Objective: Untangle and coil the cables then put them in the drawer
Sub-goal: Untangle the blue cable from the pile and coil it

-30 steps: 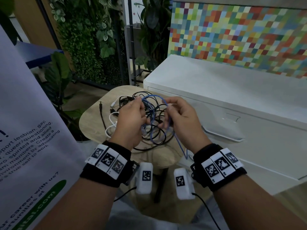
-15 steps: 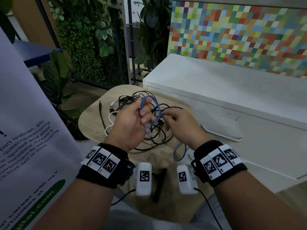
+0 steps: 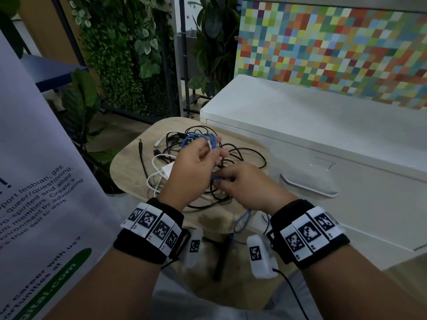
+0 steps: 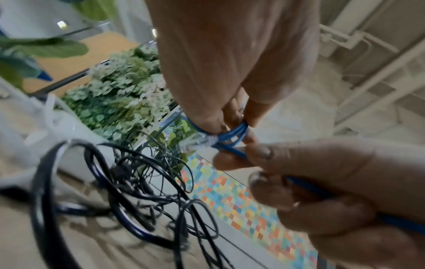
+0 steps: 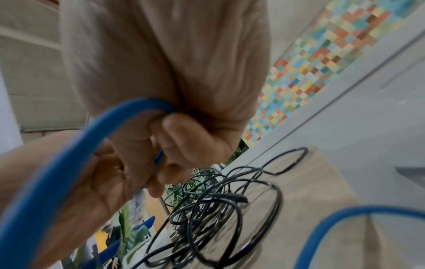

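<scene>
A blue network cable [image 3: 200, 140] is wound in small loops round the fingers of my left hand [image 3: 208, 147], above the round wooden table [image 3: 129, 162]. In the left wrist view the blue loops [image 4: 233, 133] circle the fingertips, and the clear plug [image 4: 195, 143] sticks out beside them. Just below, my right hand [image 3: 221, 181] pinches the same cable, and its free length [image 3: 242, 219] hangs over the table's near edge. The right wrist view shows the blue cable [image 5: 69, 160] running through that curled hand. A tangle of black cables [image 3: 245, 155] lies on the table under both hands.
A white cable with a white charger block [image 3: 165, 172] lies left of the tangle, and a black barrel plug [image 3: 140, 143] lies at the table's left. The white drawer cabinet [image 3: 346, 139] stands right of the table, its drawer handle [image 3: 309, 184] near my right hand. A printed banner [image 3: 34, 181] is at my left.
The wide blue loop held up between both hands has shrunk to a small coil on my left fingers. My right hand has dropped lower along the cable.
</scene>
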